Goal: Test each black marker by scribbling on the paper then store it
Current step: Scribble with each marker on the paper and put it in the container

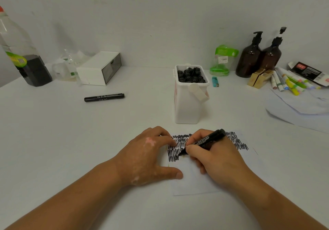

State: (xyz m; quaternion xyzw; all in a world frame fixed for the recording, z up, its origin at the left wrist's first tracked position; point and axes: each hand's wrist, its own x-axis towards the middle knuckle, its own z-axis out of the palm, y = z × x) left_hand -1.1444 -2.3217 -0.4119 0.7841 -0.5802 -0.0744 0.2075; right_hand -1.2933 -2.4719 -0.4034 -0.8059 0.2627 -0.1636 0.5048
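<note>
Just in front of the white bin (188, 105), head view: my read is the scribble test is mid-stroke. Right hand (213, 160) pinches the black marker (204, 141), tip on the paper (195, 183) at the lower left of the scribble block (238, 141). Left hand (149, 156) lies flat and grasps nothing, pinning the sheet's left edge.

To do it well: run short, light strokes into the blank strip nearer than the block so fresh ink reads clearly, and hold the sheet pinned. Cap not visible.

Bin is packed with black markers, ends up. Spare marker (104, 97) lies capped, well left of the bin. Counter (71, 140) is matte white, with a plain pale wall behind the bin. Lighter (215, 82) and pump bottles (249, 60) sit right of the bin, drawer box (99, 68) to its left.
</note>
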